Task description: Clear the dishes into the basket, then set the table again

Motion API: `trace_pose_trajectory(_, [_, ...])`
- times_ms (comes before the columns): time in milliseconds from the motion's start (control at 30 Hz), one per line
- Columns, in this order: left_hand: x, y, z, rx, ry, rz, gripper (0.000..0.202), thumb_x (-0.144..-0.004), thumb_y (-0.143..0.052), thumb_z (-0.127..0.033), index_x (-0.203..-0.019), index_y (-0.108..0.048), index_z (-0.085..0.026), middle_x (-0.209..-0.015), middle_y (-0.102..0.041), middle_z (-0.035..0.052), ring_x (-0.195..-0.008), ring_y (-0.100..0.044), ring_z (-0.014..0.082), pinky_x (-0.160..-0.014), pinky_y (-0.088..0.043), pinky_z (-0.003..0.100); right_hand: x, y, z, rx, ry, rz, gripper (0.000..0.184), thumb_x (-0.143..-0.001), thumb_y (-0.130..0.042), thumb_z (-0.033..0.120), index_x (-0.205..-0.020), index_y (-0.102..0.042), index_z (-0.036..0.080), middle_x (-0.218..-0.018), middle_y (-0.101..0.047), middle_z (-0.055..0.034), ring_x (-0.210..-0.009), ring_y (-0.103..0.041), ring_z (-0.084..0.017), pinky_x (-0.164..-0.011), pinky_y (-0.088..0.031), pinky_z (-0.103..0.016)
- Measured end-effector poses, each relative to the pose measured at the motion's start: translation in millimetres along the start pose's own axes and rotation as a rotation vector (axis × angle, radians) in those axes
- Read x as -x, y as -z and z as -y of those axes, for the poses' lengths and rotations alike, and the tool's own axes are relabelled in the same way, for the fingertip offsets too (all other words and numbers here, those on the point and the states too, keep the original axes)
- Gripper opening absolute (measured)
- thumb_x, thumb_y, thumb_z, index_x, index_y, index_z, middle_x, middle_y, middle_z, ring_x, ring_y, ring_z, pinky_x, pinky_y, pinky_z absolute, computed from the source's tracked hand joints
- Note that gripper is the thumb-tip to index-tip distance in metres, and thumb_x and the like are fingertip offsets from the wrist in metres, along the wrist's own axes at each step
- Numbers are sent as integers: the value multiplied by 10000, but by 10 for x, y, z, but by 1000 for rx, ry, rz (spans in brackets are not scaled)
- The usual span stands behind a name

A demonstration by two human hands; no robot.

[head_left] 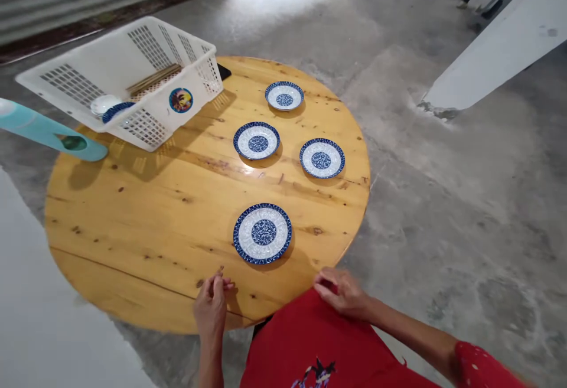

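My left hand point(211, 305) is over the near edge of the round wooden table, fingers curled together, with nothing visible in them. Just beyond it lies the nearest blue-and-white plate point(264, 233), which it does not touch. My right hand point(343, 293) is at the table's near right edge, its fingers bent around the top of a red garment point(305, 338); part of the grip is hidden. Three more patterned plates lie farther off: a middle plate point(257, 140), a right plate point(322, 158) and a far plate point(284, 95).
At the table's point(146, 222) far left stands a white plastic basket point(195, 90) holding chopsticks point(155, 80), white dishware point(104, 104) and a blue-rimmed dish point(117, 110). Beside it, a tilted turquoise container point(48, 131) stands near the edge. A white pillar point(491, 45) rises from the concrete floor at right.
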State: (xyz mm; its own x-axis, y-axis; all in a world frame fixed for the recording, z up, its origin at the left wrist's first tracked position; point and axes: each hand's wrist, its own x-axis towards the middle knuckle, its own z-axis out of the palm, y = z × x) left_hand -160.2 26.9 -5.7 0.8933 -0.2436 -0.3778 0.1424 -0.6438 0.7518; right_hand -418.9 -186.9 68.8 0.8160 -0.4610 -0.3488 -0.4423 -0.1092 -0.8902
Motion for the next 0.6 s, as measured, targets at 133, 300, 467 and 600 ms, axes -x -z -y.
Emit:
trace_pose_trajectory(133, [-20, 46, 41, -2, -23, 19, 429, -802, -503, -587, -953, -663, -218, -831, -748, 56, -776, -733, 244, -733, -579, 352, 205, 333, 32, -250, -341, 496, 99, -724, -607, 267, -699, -646, 180, -609, -585, 16, -559, -536, -117, -555, -417, -223])
trace_pose_trajectory(300, [-169, 131, 10, -7, -104, 96, 441, -801, -489, -577, -941, -670, -200, -814, -751, 57, -777, -730, 234, -757, -573, 337, 467, 176, 238, -272, -442, 770, 213, -575, -666, 205, -773, -703, 134, -662, -617, 23, -592, -555, -99, -571, -431, -186])
trace_pose_trajectory(467, [-283, 560, 131, 4, -264, 172, 399, -825, -478, -543, -942, -666, -212, -832, -757, 57, -771, -726, 213, -716, -561, 295, 765, -616, 361, -230, -423, 656, 273, -540, -656, 149, -809, -699, 146, -707, -612, 33, -636, -559, -105, -563, -418, -176])
trace_pose_trajectory(600, [-367, 1136, 509, -86, -267, 167, 406, -797, -482, -567, -950, -670, -242, -844, -771, 44, -860, -733, 240, -749, -552, 303, 944, -1327, 393, -112, -308, 497, 233, -544, -618, 84, -758, -694, 137, -675, -588, 48, -630, -545, -88, -576, -408, -170])
